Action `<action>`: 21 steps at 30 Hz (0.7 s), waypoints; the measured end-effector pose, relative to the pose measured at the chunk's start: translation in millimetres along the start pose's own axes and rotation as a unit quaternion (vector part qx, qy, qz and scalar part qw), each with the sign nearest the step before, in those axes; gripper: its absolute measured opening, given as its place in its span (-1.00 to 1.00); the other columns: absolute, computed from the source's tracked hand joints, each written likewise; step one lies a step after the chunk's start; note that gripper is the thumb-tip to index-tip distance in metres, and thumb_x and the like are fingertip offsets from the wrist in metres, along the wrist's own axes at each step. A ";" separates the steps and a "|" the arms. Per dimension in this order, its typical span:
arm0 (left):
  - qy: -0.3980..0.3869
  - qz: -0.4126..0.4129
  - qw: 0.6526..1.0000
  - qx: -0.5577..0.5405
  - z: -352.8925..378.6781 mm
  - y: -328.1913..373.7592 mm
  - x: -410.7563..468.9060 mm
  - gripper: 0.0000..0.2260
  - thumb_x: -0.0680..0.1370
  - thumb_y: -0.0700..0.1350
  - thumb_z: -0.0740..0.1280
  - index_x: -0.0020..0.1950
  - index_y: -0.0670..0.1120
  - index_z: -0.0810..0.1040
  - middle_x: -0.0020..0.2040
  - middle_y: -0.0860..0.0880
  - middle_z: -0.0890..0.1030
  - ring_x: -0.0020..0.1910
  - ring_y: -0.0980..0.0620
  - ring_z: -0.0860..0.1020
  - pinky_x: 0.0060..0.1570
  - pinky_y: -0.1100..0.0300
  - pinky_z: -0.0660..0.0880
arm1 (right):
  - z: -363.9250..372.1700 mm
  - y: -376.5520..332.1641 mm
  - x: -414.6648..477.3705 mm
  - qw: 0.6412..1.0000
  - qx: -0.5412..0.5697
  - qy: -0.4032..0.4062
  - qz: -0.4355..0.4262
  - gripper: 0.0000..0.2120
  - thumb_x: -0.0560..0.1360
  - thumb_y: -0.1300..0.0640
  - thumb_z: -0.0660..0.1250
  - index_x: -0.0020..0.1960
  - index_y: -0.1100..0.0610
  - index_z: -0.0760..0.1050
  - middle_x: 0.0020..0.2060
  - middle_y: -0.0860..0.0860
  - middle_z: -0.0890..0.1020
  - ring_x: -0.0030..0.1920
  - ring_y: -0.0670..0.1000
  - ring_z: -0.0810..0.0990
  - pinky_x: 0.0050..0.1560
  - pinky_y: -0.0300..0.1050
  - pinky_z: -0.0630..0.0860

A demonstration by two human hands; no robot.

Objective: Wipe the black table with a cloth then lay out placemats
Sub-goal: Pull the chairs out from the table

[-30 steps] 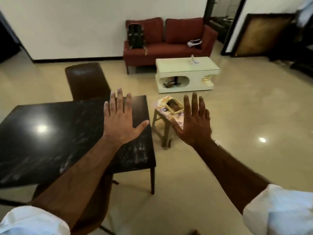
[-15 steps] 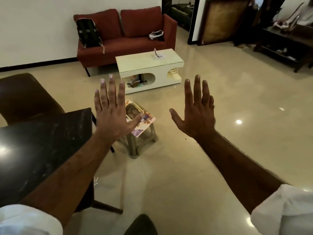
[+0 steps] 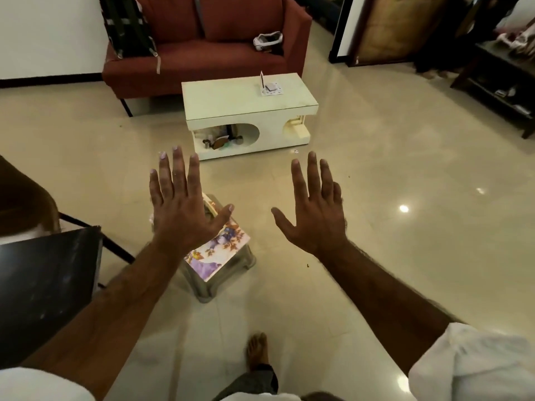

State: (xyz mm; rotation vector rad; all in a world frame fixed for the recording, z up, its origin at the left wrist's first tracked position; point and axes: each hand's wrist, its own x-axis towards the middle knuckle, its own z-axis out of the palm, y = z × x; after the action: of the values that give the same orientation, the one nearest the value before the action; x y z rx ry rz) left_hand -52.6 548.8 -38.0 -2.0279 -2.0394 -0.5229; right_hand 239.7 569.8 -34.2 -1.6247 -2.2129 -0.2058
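Empty grip: our left hand (image 3: pixel 185 215) and right hand (image 3: pixel 315 218) spread flat, holding nothing. Lower left sits the glossy black table (image 3: pixel 43 285); flower-printed mats (image 3: pixel 220 250), probably the placemats, lie staged on a small grey stool (image 3: pixel 202 287).

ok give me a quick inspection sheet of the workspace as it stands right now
surface: black table, only a corner in view at the left edge, faint pale smears on top
job's things: floral mats lying on a small stool, probably the placemats; cloth not seen
clutter: small items in the lower opening of the white coffee table; a dark speck on the floor
hands: left hand and right hand both raised, fingers spread, holding nothing; the left one is in front of the mats
cables: nothing seen
surroundings: red sofa with a backpack on it; brown chair beside the table
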 end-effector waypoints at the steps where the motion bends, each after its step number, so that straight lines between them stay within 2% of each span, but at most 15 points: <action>1: 0.000 -0.006 1.000 0.000 6.7 -1.2 17.6 0.17 0.50 0.58 0.20 0.82 -0.15 -0.14 0.80 -0.27 -0.20 0.78 -0.35 -0.20 0.70 -0.40 -0.11 | 8.3 5.9 19.7 1.000 0.002 -0.003 -0.002 0.01 0.63 -0.46 0.22 0.82 0.09 -0.07 0.80 0.19 -0.11 0.80 0.27 -0.11 0.64 0.34 0.23; 9: 0.005 -0.076 0.997 0.017 83.2 -8.4 140.9 0.16 0.53 0.57 0.22 0.82 -0.16 -0.13 0.80 -0.26 -0.21 0.78 -0.34 -0.21 0.70 -0.40 -0.08 | 88.2 50.1 173.7 0.997 0.034 -0.037 -0.057 0.01 0.64 -0.45 0.22 0.83 0.08 -0.09 0.80 0.19 -0.13 0.80 0.29 -0.08 0.62 0.39 0.29; 15: -0.002 -0.171 0.985 0.027 152.5 -9.1 229.7 0.18 0.52 0.56 0.27 0.82 -0.14 -0.16 0.80 -0.23 -0.24 0.78 -0.31 -0.23 0.71 -0.40 -0.10 | 165.2 80.0 306.3 0.985 0.062 -0.071 -0.141 0.01 0.64 -0.45 0.21 0.83 0.07 -0.10 0.80 0.18 -0.15 0.80 0.28 -0.11 0.65 0.38 0.21; 21: 0.024 -0.267 0.961 0.062 188.7 -32.9 288.3 0.18 0.52 0.53 0.33 0.81 -0.19 -0.09 0.81 -0.25 -0.18 0.79 -0.32 -0.18 0.72 -0.35 -0.11 | 221.0 59.9 427.2 0.959 0.086 -0.094 -0.254 -0.03 0.65 -0.46 0.15 0.83 0.08 -0.05 0.80 0.18 -0.12 0.80 0.28 -0.12 0.67 0.34 0.15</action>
State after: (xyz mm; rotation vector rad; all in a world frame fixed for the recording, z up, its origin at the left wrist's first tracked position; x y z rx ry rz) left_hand -74.8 888.8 -99.1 -1.3665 -2.5160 -0.5083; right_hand 138.7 1042.0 -76.3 -0.9955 -2.6782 0.0085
